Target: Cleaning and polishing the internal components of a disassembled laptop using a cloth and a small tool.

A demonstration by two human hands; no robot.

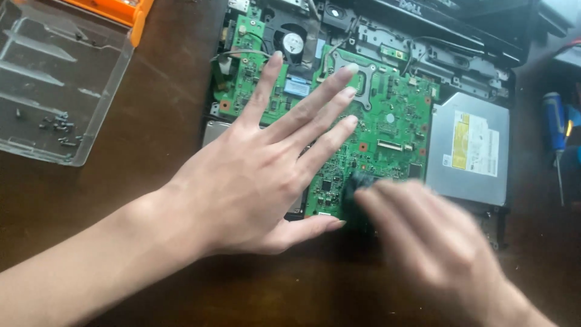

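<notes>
Two hands over one green circuit board, which sits in the opened laptop chassis. Left hand lies flat, fingers spread wide and gripping nothing, palm at the board's left edge, fingertips reaching up across it. Right hand is motion-blurred at the board's lower edge, fingertips on a small dark object; whether they pinch it or only touch it, cannot tell. That object lies up-left of the right hand, which is the nearer one. Long axis unclear. One silver optical drive just right of the board, one blue screwdriver further right, one clear tray with loose screws well left.
</notes>
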